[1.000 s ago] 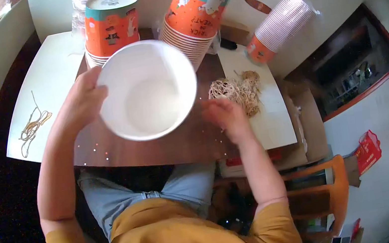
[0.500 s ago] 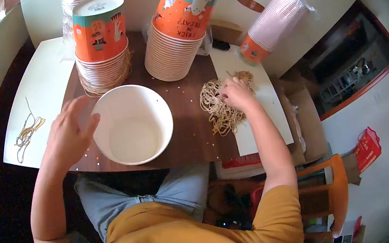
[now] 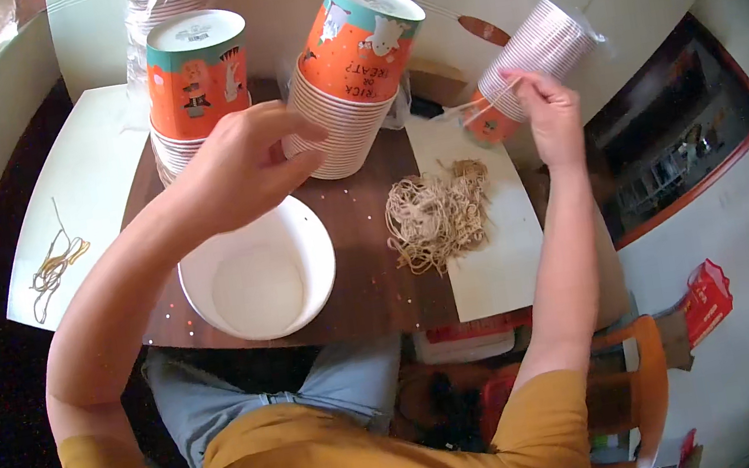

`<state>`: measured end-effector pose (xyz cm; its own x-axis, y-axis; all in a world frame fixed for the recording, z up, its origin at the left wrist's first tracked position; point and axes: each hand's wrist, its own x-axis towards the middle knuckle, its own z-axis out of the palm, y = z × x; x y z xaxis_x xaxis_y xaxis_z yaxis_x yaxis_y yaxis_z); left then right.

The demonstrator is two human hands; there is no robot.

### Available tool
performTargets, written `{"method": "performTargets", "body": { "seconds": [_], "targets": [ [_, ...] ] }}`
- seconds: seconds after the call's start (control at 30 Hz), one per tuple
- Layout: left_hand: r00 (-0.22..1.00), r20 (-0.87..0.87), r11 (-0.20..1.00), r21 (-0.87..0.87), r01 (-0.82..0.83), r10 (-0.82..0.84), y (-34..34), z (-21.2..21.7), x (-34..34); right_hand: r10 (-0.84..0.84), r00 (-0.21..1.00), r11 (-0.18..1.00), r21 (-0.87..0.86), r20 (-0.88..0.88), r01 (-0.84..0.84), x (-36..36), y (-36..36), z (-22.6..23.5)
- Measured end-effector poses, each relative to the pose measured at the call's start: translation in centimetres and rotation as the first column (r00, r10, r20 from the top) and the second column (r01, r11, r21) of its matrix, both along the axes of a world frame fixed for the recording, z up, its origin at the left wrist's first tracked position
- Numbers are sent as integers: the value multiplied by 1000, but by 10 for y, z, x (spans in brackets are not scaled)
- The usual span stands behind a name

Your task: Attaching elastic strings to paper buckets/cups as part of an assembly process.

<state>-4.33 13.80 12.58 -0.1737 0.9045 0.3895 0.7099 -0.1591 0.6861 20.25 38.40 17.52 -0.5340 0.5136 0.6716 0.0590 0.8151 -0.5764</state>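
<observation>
Closest to the seated person, a white bowl (image 3: pixel 258 273) sits open side up on the dark tabletop (image 3: pixel 367 279), just inside its near edge. To the right of it, a tangled heap of tan elastic strings (image 3: pixel 435 217) lies half on the wood and half on a white sheet (image 3: pixel 493 265).

Above the bowl, the left hand (image 3: pixel 233 163) hovers with its fingers loosely curled and spread, holding nothing; its fingertips reach up to the rim of the tilted stack of orange printed paper cups (image 3: pixel 349 73). A second, upright stack of the same cups (image 3: pixel 195 84) stands just to the left of that one.

Farther off on the right, the right hand (image 3: pixel 552 115) is raised, its thumb and forefinger pinched on a single pale string (image 3: pixel 483 103) that stretches leftward. Behind it lies a wrapped sleeve of cups (image 3: pixel 534 55) on its side. Well apart on the left, a few loose strings (image 3: pixel 54 262) rest on another white sheet (image 3: pixel 87 190).
</observation>
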Motion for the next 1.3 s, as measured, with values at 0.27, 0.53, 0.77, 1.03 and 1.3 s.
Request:
{"method": "performTargets", "body": {
  "seconds": [0.27,0.53,0.77,1.03,1.3],
  "targets": [
    [896,313,937,-48,347,-315,55,-6,4,511,745,699,-297,-429,-650,-8,-32,6],
    [658,524,825,177,537,-541,27,6,36,627,629,533,-336,-459,-777,-39,-92,-22],
    [750,508,815,-148,560,-423,-16,-20,20,545,555,432,-357,-629,-828,-12,-97,-22],
    [767,467,897,194,398,-441,-3,-17,39,567,540,241,-502,-621,-831,-24,-115,-39],
    [597,711,826,-39,563,-373,-15,-7,48,644,654,529,-387,-397,-756,-30,-136,-39]
  ]
}}
